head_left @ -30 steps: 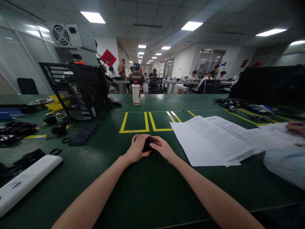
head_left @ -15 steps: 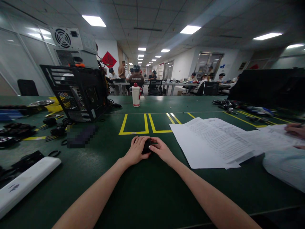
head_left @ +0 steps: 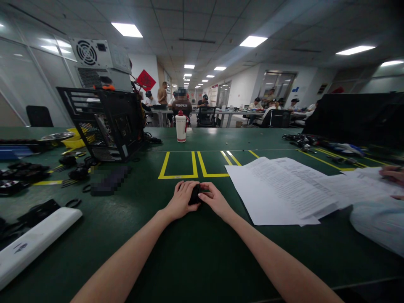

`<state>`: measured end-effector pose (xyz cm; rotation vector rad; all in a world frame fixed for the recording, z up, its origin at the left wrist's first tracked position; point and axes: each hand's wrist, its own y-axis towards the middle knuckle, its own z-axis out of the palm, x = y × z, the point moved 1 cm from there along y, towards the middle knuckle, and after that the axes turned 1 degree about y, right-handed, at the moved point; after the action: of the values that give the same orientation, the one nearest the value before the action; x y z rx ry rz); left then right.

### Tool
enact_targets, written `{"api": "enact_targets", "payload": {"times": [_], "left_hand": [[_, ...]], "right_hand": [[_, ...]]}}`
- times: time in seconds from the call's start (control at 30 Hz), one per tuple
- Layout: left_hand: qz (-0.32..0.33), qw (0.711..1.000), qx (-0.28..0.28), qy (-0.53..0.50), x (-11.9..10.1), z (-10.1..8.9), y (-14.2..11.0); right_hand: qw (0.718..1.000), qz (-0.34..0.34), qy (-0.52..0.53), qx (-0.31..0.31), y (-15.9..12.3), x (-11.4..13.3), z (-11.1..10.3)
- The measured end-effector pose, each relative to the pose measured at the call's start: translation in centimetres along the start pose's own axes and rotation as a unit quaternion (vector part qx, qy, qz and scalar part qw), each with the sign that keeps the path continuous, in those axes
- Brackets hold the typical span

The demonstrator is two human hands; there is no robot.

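Note:
A small black object [head_left: 195,194] rests at the middle of the green table [head_left: 195,256], mostly covered by my fingers, so its kind does not show. My left hand [head_left: 182,198] is wrapped over its left side, thumb along the near edge. From the right, my right hand [head_left: 215,199] pinches the object's other side between thumb and fingers. Just beyond my hands, yellow tape [head_left: 177,177] marks out outlines on the table.
Printed papers [head_left: 277,189] lie to the right, near another person's hand [head_left: 393,173]. At left stand an open computer case [head_left: 107,126] and a white power strip [head_left: 41,240] among black parts. A white tumbler [head_left: 181,128] with a red lid stands farther back.
The whole view has shifted very slightly downward in the picture. Both hands keep the same hold on the black object.

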<state>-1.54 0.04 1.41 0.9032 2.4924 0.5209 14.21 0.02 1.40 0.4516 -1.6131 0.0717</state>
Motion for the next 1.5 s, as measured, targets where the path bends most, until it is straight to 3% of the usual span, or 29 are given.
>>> {"api": "enact_targets", "payload": {"times": [0.23,0.43,0.57,0.8,1.0,1.23,1.5], "left_hand": [[0.001,1.000,0.001,0.000,0.00,-0.10,-0.07],[0.001,1.000,-0.004,0.001,0.09,0.05,0.02],[0.001,1.000,-0.003,0.004,0.19,0.16,0.02],[0.001,1.000,0.002,0.006,0.01,-0.11,-0.10],[0.002,1.000,0.006,0.004,-0.15,-0.35,-0.04],[0.003,1.000,0.004,0.003,-0.04,-0.26,-0.09],[0.003,1.000,-0.001,0.009,0.04,0.04,-0.02]], "right_hand": [[0.999,0.007,0.026,0.041,-0.35,0.26,0.04],[1.000,-0.016,0.018,0.014,-0.11,0.19,0.34],[1.000,0.006,0.001,-0.008,0.20,-0.06,0.15],[0.999,0.001,0.018,0.036,-0.26,0.25,0.00],[1.000,-0.023,0.003,0.009,-0.18,0.35,0.37],[1.000,0.019,-0.006,0.004,-0.05,-0.19,-0.10],[0.999,-0.030,0.008,0.011,-0.37,0.10,0.39]]}}
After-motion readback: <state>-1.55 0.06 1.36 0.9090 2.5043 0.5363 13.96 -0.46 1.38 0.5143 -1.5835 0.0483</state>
